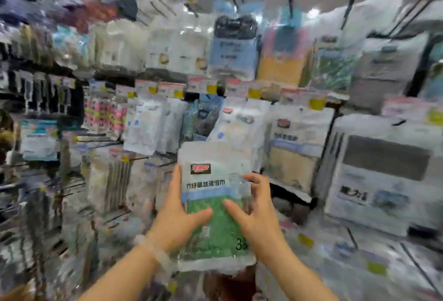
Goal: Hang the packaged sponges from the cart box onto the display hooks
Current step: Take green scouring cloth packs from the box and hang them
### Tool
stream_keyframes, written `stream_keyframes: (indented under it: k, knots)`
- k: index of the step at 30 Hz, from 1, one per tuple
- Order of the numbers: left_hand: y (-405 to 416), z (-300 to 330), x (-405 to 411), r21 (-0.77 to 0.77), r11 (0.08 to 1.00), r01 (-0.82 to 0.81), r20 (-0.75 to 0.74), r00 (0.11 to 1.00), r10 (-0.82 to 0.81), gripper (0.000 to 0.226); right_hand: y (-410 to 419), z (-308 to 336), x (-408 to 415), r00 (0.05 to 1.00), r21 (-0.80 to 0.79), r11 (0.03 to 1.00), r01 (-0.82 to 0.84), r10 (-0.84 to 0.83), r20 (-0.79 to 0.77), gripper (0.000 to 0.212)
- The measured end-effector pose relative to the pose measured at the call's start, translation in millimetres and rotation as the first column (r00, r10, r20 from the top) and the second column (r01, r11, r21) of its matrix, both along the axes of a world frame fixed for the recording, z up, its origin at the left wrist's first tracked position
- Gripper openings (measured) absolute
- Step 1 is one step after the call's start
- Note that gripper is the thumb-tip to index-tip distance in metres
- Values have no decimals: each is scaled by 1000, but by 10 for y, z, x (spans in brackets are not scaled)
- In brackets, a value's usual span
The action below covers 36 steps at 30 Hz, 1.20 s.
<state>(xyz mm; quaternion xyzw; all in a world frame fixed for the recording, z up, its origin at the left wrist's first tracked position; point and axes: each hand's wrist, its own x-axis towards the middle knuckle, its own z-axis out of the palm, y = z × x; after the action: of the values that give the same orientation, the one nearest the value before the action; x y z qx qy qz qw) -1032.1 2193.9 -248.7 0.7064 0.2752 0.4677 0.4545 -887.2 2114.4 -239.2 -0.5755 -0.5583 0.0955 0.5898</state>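
Observation:
A clear packet with a green sponge [215,204] inside, a red logo and a blue band, is held upright in front of the display wall. My left hand [178,214] grips its left edge, thumb across the green front. My right hand [254,207] grips its right edge, thumb on the front and fingers curled round the side. The packet's top reaches up among the hanging packets [239,123]. The hook it faces is hidden behind the packet. The cart box is out of view.
Rows of hanging packets fill the wall: white ones [148,128] at centre left, a tan sponge pack [294,147] to the right, a large grey-and-white pack [381,171] at far right. Bare black hooks [115,142] stick out at left. The picture is blurred.

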Motion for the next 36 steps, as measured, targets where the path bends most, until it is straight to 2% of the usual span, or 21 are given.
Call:
stream_keyframes:
  k: [4,10,12,15,18,21,25,30,36]
  knots:
    - [-300,628,573,122,987,102,8,995,-103,109,-497,571,504,989,85,990,112,-120,91,44]
    - [-573,1407,1142,258,939,229,72,964,-255,112,-966,1360,1013,956,204,952,229,-259,138,48]
    - [-577,1613,1263,290,923,253,116,948,-296,102,-1037,1599,1125,959,206,958,198,-233,160,51]
    - [-513,1887,1429,309,913,267,216,915,-341,76,-1040,1912,1238,953,219,953,208,-248,175,58]
    - [-370,2094,1553,306,914,267,273,895,-353,69,-960,2209,1308,917,240,929,282,-334,215,56]
    - [-171,2282,1625,302,915,269,298,885,-358,64,-830,2430,1337,947,202,963,177,-223,233,61]
    - [101,2548,1709,382,896,226,239,913,-332,58,-610,2640,1366,946,151,984,98,-139,292,61]
    - [374,2667,1784,381,895,232,171,934,-315,65,-478,2810,1532,999,181,983,-5,-3,47,70]
    - [590,2676,1879,371,913,168,175,953,-246,64,-380,3050,1727,995,313,946,80,-57,-83,75]
